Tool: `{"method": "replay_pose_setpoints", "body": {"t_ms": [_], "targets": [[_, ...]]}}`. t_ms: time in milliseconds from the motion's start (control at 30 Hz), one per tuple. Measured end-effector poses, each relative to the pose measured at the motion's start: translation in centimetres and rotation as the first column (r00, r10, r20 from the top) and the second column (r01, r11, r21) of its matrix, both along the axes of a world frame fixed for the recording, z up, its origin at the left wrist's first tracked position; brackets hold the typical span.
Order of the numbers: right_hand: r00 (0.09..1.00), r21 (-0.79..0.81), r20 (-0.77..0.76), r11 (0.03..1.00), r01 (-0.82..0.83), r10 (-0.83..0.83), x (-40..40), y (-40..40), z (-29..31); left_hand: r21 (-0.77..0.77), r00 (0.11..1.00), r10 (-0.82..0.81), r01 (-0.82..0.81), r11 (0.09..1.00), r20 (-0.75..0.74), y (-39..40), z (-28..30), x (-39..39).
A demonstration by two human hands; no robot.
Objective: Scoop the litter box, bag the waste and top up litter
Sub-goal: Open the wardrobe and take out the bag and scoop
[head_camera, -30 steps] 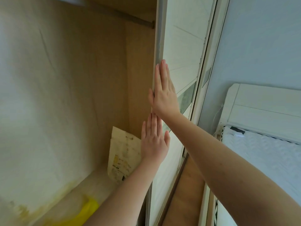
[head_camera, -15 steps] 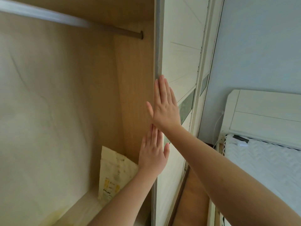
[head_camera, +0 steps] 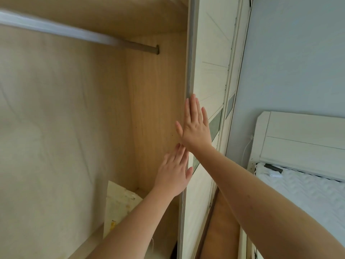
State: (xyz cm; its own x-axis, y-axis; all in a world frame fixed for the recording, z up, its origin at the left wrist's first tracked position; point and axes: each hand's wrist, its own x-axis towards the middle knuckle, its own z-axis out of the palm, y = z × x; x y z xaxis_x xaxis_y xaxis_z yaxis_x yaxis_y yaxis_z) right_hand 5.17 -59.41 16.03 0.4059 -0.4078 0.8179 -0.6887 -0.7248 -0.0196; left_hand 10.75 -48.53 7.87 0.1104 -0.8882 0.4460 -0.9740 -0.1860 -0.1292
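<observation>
right hand (head_camera: 196, 128) flat and open, fingers straight and together, palm pressed on the white front of the sliding door (head_camera: 211, 75), thumb spread toward the door's grey edge strip (head_camera: 190, 53). grasping nothing. just below and nearer, left hand (head_camera: 174, 172) also flat and open, fingers pointing up, laid along the same door edge, fingertips almost touching the right wrist, thumb over the door front. holding nothing either. both bare forearms reaching in from the near right and near bottom.

left of the door edge, open wardrobe: wood-grain side panel (head_camera: 155, 113) right behind the hands, pale creased back wall (head_camera: 56, 137) further left. metal hanging rail (head_camera: 78, 36) across the top left, ending in a bracket on the side panel. low in the wardrobe, near the left forearm, a cream paper bag (head_camera: 119, 204) with yellow print standing upright against the back corner, partly hidden by the arm; contents and label unreadable, so cannot tell whether litter. no clear sight of a litter box or scoop here.

right of the door, a second white door panel (head_camera: 233, 75) with a grey band, then a pale blue wall (head_camera: 291, 62). far right, a white headboard (head_camera: 302, 135) and a quilted white mattress (head_camera: 306, 191) with a small white object and a dark one at its top edge. strip of orange-brown floor (head_camera: 220, 228) between door track and bed.
</observation>
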Motion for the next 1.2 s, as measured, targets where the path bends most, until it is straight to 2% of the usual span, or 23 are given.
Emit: {"method": "replay_pose_setpoints", "body": {"t_ms": [433, 767, 1000, 1200], "targets": [[0.998, 0.004, -0.036, 0.998, 0.059, -0.059, 0.0, -5.8, 0.1, 0.092, 1.000, 0.003, -0.002, 0.996, -0.019, -5.4, 1.7, -0.2], [0.998, -0.001, -0.048, 0.999, 0.040, -0.040, 0.1, -7.1, 0.0, 0.090, 1.000, -0.028, 0.028, 0.996, -0.003, -6.6, 1.1, 1.1], [0.997, 0.053, -0.079, 0.998, 0.020, -0.016, -0.4, -6.0, 0.3, 0.046, 1.000, -0.010, 0.011, 0.999, -0.022, -4.3, 1.9, 1.7], [0.996, 0.139, -0.007, 0.987, -0.085, 0.086, 0.2, -0.8, -1.9, -0.020, 0.992, 0.104, -0.103, 0.994, 0.070, 0.6, 0.2, 4.8]]}}
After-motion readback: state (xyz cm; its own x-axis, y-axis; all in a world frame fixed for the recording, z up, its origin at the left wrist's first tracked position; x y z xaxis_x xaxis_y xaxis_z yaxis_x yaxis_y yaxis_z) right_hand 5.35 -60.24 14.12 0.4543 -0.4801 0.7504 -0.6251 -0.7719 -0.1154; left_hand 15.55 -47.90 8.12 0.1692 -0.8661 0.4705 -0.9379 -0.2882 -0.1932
